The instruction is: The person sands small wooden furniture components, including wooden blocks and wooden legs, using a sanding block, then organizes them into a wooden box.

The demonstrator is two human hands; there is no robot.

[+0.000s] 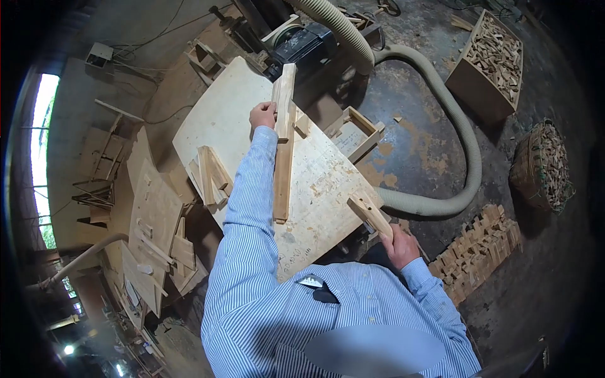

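Observation:
My left hand [263, 115] is stretched far across a pale wooden worktable [246, 94]. Its closed fingers grip the edge of a wooden block [285, 104], which lies in line with a longer wooden strip [283, 189] on the tabletop. Near the table's front right corner, my right hand [401, 247] is wrapped around the end of a short wooden piece [370, 213]. A small wood offcut [302, 124] sits just right of the block. Several loose wooden pieces [211, 175] lie at the table's left edge.
Beyond the table stands a machine with a dark motor [302, 47]. A thick ribbed hose [469, 138] curves over the floor. At right are a box of wood scraps [485, 75], a basket [535, 167] and stacked wood blocks [476, 252]. Another board-topped table [148, 208] stands at left.

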